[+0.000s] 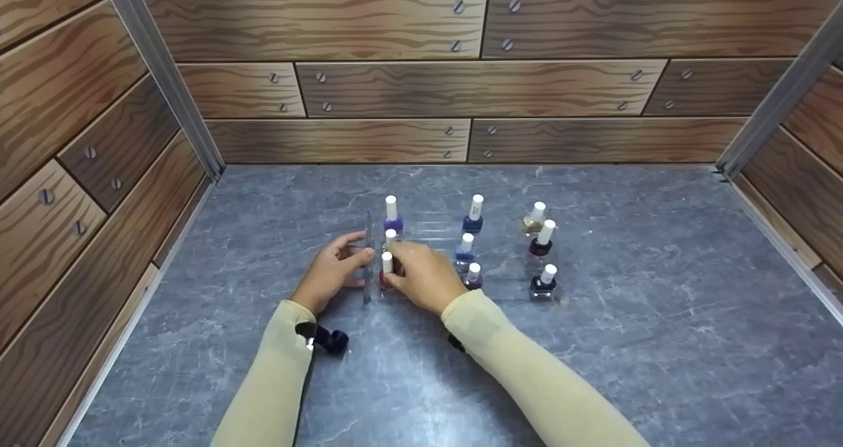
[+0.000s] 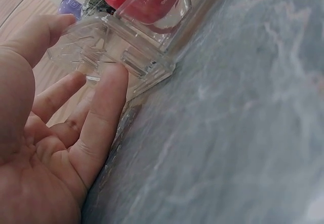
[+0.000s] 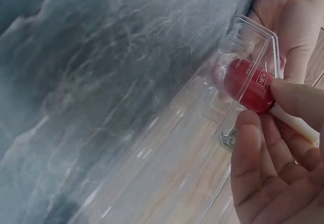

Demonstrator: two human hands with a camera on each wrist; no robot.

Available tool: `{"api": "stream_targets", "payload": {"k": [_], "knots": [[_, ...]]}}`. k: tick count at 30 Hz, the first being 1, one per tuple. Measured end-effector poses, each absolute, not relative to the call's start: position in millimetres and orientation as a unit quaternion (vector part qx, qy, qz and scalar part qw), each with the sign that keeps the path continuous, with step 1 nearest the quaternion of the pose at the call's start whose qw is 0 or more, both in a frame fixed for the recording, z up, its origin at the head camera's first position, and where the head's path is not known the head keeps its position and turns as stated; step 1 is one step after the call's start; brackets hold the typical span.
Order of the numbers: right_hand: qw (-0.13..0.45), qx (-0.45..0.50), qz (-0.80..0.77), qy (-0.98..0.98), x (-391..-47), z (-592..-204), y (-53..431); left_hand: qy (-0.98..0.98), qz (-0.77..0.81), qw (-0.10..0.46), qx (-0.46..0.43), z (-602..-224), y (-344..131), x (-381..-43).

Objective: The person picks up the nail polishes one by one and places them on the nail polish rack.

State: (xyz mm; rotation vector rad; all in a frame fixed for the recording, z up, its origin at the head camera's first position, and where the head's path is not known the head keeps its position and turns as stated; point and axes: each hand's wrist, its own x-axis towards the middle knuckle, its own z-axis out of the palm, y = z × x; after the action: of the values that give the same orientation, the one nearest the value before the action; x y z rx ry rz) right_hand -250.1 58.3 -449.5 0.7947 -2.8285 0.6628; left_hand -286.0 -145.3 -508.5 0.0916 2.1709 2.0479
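Note:
A clear plastic rack (image 1: 368,282) stands on the table with nail polish bottles in it. At its left end, my right hand (image 1: 425,272) pinches a red nail polish bottle (image 3: 249,85) between thumb and fingers; the bottle sits behind the rack's clear edge, its white cap (image 1: 387,262) upward. My left hand (image 1: 332,269) is at the rack's outer left end, its extended fingers (image 2: 104,102) and thumb against the clear plastic. Just behind the red bottle is a glittery bottle (image 3: 229,139), partly hidden by my right hand. A purple bottle (image 1: 393,223) stands farther back.
Mid-rack are a dark blue bottle (image 1: 473,223), a lighter blue bottle (image 1: 465,253) and a dark bottle (image 1: 473,281). Toward the right stand a gold bottle (image 1: 533,223), a dark red bottle (image 1: 541,245) and a black bottle (image 1: 543,286). Wood-patterned walls (image 1: 382,88) enclose the grey table.

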Motion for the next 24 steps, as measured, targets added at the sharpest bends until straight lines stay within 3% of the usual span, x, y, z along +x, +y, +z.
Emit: {"api": "stream_targets", "payload": {"k": [11, 14, 18, 24], "knots": [[-0.002, 0.267, 0.297, -0.917, -227.0, -413.0, 90.9, 0.724, 0.684, 0.088, 0.024, -508.8, -149.3, -282.5], [0.047, 0.296, 0.33, -0.895, -215.4, -396.0, 123.0, 0.725, 0.683, 0.088, 0.023, -507.9, -151.0, -281.4], [0.17, 0.315, 0.368, -0.858, -211.8, -387.4, 174.4, 0.726, 0.681, 0.088, 0.026, -506.9, -151.8, -281.3], [0.282, 0.249, 0.424, -0.824, -215.3, -389.2, 230.5, 0.732, 0.675, 0.09, 0.027, -504.9, -152.7, -279.5]]}}
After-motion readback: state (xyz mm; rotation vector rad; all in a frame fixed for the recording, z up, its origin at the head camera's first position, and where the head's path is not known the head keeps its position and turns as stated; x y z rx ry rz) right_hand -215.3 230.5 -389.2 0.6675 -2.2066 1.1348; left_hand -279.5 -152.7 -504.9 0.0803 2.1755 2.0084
